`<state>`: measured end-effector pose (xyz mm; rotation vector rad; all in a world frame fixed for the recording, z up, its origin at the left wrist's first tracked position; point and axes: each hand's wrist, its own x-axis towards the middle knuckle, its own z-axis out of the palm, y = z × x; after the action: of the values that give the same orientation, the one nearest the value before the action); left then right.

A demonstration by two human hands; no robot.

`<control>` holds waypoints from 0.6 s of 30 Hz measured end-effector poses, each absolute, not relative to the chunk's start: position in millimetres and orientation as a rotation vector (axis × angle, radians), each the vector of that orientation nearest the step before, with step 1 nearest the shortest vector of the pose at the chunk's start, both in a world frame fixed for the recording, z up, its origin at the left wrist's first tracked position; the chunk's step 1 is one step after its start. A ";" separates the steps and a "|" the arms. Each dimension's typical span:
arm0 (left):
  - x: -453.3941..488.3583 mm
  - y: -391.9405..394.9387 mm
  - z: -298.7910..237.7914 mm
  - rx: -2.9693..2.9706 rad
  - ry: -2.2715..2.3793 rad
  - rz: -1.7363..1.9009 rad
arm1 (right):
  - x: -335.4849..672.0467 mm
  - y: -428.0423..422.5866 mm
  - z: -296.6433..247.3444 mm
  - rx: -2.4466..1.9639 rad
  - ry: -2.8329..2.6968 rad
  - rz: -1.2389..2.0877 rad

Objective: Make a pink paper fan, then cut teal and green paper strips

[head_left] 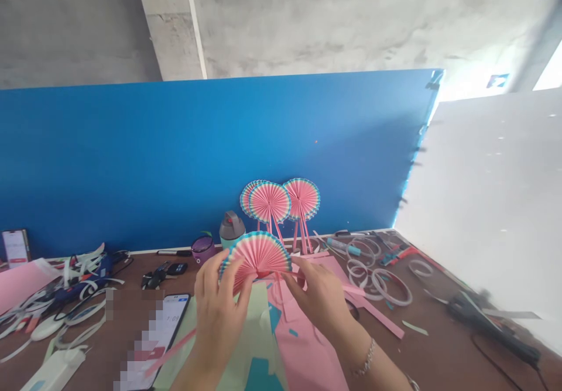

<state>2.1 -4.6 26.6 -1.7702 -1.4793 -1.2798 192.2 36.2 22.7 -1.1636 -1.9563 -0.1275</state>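
My left hand (pixel 218 307) grips the left side of a pleated pink paper fan (pixel 257 257) with a teal-striped rim. My right hand (pixel 317 298) pinches its right end and a pink paper strip (pixel 298 274) at the fan's base. Below my hands lie a pale green paper sheet (pixel 254 326) and a pink paper sheet (pixel 302 350). Behind them, several finished pink fans (pixel 269 202) on pink sticks lean against the wall.
A blue wall panel (pixel 197 157) runs behind the brown table (pixel 430 344), with a white panel (pixel 492 192) at right. A smartphone (pixel 162 332), a grey-capped bottle (pixel 231 229), a purple cup (pixel 203 249), keys (pixel 164 274), white paper rings (pixel 377 280) and a black glue gun (pixel 492 332) lie about.
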 end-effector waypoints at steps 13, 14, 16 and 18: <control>19.2 -8.9 48.2 -1.756 -2.306 -2.723 | 186.3 37.1 17.7 -1.202 -1.795 0.277; 20.7 -8.9 47.7 -1.669 -2.286 -2.843 | 184.6 35.8 18.2 -1.192 -1.812 0.319; 22.3 -7.7 44.6 -1.488 -2.233 -3.091 | 181.0 32.6 20.0 -1.173 -1.835 0.405; 23.0 -6.0 40.1 -1.334 -2.185 -3.298 | 177.2 28.9 22.1 -1.168 -1.810 0.479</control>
<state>23.0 -6.0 40.1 -1.3340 -2.1846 -3.2976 177.2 28.9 22.1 -1.1682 -1.8100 0.4789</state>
